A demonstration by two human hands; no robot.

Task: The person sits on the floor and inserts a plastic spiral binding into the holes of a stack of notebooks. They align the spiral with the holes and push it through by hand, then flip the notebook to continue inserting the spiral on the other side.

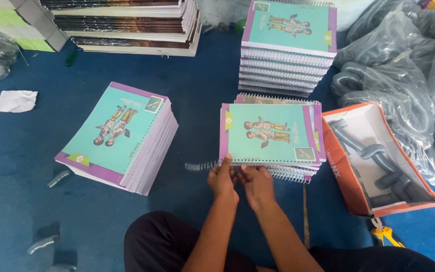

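A teal and purple notebook lies on top of a small pile of spiral-bound notebooks in front of me. A metal spiral coil sticks out to the left along its near edge. My left hand pinches the coil at that edge. My right hand grips the near edge beside it, fingers curled on the coil. A thick stack of unbound notebooks with the same cover sits to the left.
A taller stack of bound notebooks stands behind. An orange box with grey coils sits at right, beside plastic bags of coils. Piles of printed sheets lie at the back. Yellow pliers lie at lower right on the blue floor.
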